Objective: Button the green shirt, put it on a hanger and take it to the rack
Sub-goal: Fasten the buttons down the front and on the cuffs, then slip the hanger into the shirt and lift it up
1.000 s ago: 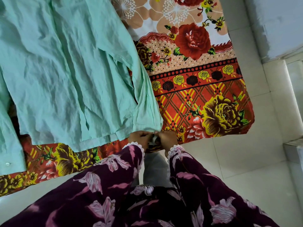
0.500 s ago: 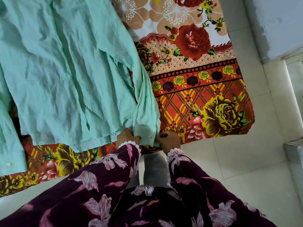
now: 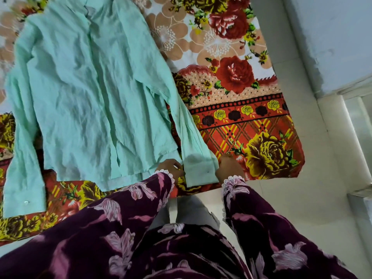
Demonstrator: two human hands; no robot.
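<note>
The pale green shirt (image 3: 94, 101) lies spread flat and wrinkled on the floral bedsheet (image 3: 251, 125), collar at the far end. Its right sleeve runs down to a cuff (image 3: 201, 172) lying flat at the bed's near edge. My left hand (image 3: 171, 168) is at the cuff's left edge, fingertips touching the fabric. My right hand (image 3: 229, 166) rests on the sheet just right of the cuff, fingers pointing away from me. The other sleeve's cuff (image 3: 24, 196), with a white button on it, lies at the near left. No hanger or rack is in view.
The bed's near edge runs across in front of me and its right corner (image 3: 300, 168) drops to a pale tiled floor (image 3: 302, 208). A light wall (image 3: 332, 37) and a step (image 3: 360, 190) stand to the right.
Both hands gripped the right cuff together at the bed edge; now the cuff lies flat and the hands have parted to either side of it. My view has pulled back over the whole shirt.
</note>
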